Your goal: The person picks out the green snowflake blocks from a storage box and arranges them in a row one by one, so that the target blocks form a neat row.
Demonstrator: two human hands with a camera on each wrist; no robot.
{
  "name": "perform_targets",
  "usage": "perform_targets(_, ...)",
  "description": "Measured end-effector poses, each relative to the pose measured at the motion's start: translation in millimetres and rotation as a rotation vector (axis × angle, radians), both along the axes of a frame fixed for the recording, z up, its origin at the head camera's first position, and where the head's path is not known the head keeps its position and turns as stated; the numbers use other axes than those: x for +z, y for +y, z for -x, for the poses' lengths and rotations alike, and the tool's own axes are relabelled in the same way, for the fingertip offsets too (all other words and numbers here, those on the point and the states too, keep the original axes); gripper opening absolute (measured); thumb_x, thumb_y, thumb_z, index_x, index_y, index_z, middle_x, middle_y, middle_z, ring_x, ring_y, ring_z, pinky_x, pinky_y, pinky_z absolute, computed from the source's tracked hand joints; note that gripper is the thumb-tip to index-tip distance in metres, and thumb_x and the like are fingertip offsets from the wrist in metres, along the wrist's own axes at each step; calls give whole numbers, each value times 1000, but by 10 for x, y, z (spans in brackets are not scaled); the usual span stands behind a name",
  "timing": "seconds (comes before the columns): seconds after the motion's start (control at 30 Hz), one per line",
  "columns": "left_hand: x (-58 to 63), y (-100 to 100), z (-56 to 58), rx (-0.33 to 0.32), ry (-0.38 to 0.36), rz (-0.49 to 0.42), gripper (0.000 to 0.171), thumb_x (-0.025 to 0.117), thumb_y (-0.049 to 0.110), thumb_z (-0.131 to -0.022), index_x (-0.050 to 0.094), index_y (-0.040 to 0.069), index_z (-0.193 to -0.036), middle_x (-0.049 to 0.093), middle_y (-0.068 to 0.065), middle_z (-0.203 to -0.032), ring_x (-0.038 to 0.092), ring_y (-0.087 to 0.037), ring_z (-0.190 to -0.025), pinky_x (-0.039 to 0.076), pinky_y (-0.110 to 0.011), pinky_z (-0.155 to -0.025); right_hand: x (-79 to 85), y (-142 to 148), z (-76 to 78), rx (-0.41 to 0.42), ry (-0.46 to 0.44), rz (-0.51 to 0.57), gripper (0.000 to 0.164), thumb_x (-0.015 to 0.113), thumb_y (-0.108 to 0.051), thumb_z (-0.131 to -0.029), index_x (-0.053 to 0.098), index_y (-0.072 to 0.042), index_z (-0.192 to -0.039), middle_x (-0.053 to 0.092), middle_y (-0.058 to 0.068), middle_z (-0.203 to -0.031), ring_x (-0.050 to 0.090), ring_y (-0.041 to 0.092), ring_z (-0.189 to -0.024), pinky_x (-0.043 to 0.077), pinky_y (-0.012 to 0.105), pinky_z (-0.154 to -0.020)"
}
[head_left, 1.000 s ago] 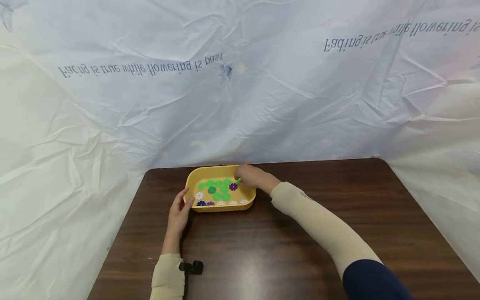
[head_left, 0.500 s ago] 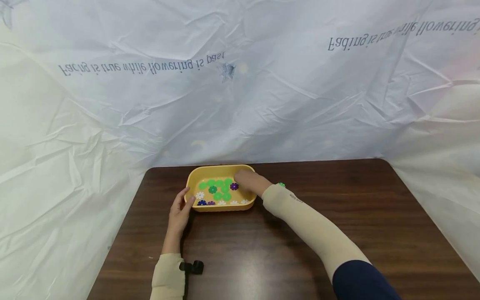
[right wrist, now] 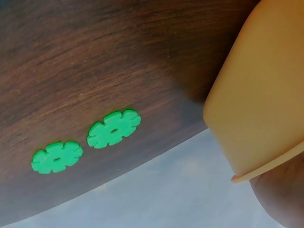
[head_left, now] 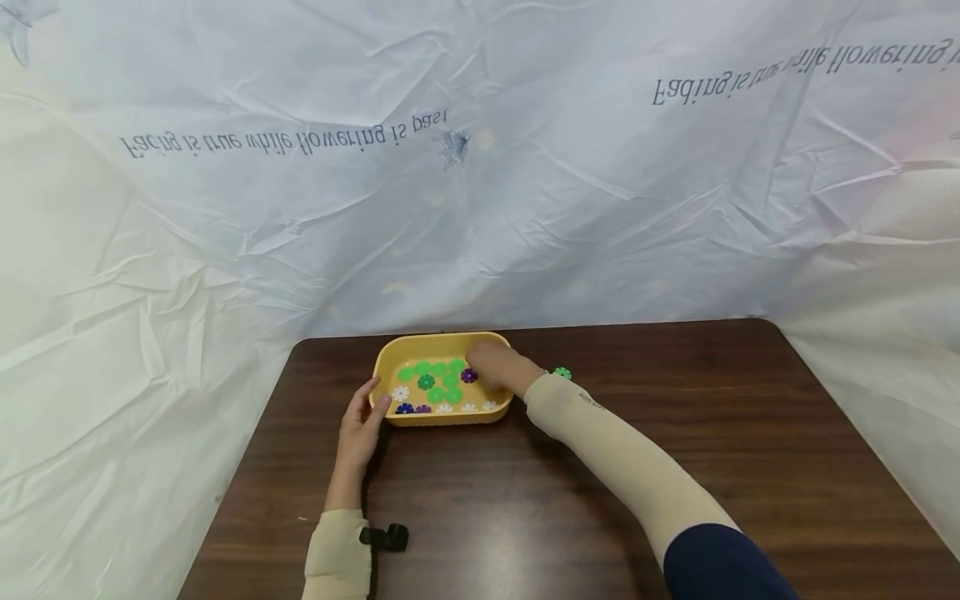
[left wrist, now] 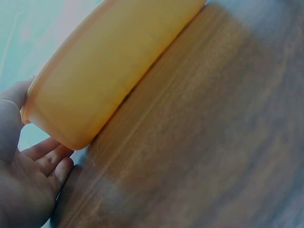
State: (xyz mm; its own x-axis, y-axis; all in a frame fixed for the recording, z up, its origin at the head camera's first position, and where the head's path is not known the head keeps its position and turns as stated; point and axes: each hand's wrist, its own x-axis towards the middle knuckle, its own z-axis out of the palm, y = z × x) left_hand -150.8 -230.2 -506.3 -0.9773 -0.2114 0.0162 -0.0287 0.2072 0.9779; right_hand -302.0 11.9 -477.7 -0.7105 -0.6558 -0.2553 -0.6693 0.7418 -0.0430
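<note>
A yellow plastic basin point(head_left: 442, 419) stands near the table's far edge, with flower-shaped plastic pieces lying inside. Several are light green point(head_left: 438, 367); others are white, purple point(head_left: 468, 376), dark blue and darker green. My left hand point(head_left: 360, 427) grips the basin's near left corner, its thumb point(left wrist: 14, 95) at the rim and its fingers point(left wrist: 47, 154) at the outer wall. Over the basin's right rim reaches my right hand point(head_left: 495, 365), knuckles up beside the purple piece. Its fingertips are hidden, and I cannot tell whether they hold a piece.
Two bright green flower pieces point(right wrist: 114, 129) lie on the brown wooden table point(head_left: 645, 417) right of the basin, partly behind the right sleeve in the head view. A white printed cloth point(head_left: 570, 208) hangs behind the table and along both sides.
My right hand has shifted slightly left and lower into the basin. The green piece seen at its fingers earlier is out of sight. My left hand keeps its grip.
</note>
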Motion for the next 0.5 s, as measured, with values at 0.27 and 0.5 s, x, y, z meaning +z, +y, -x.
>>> perform_targets(0.27, -14, -7, -16, -2, 12, -16, 52, 61, 17, -108, 47, -1, -155, 34, -22, -168, 23, -38, -158, 23, -54, -126, 5, 17, -37, 5, -21, 48, 15, 68, -1, -95, 61, -14, -101, 55, 2, -85, 43, 16, -75, 40, 30, -66)
perform_targets(0.5, -41, -3, -14, 4, 16, -25, 52, 61, 16, -109, 46, -1, -155, 33, -22, -168, 22, -38, -158, 22, -54, -127, 96, 83, -44, -6, -85, 120, 32, 62, 7, -91, 42, -18, -85, 25, -3, -77, 24, 14, -68, 24, 33, -61)
